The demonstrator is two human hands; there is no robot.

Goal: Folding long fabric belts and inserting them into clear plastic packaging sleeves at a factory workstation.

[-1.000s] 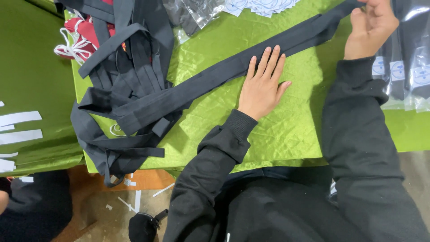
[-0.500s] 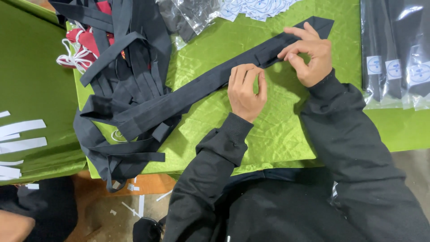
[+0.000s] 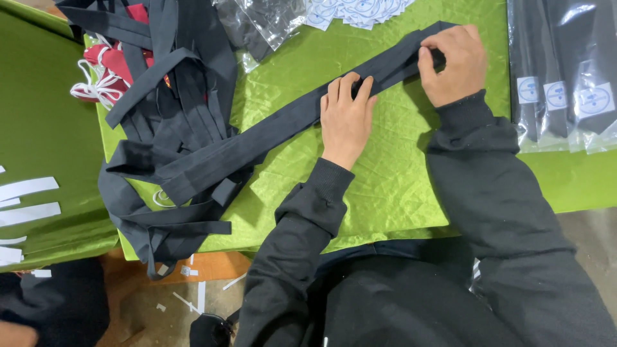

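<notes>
A long black fabric band [image 3: 283, 125] lies slantwise across the crumpled green cloth [image 3: 385, 186] that covers the table. My left hand [image 3: 347, 119] presses on the band's middle, fingertips curled over a fold. My right hand [image 3: 450, 64] pinches the band's doubled-over far end between thumb and fingers. The band's other end runs down left into a heap of black bands [image 3: 173, 128]. Both my sleeves are black.
Red fabric pieces with white cords [image 3: 106, 74] lie under the heap at top left. Clear plastic bags [image 3: 270, 22] and round white stickers [image 3: 357, 9] sit at the top. Bagged black items [image 3: 565, 71] are stacked at right. White paper strips [image 3: 26, 199] lie at left.
My right hand came in from the far end, folding the band's tip back toward the left hand. My left hand went from flat to curled on the fold. The camera view shifted closer.
</notes>
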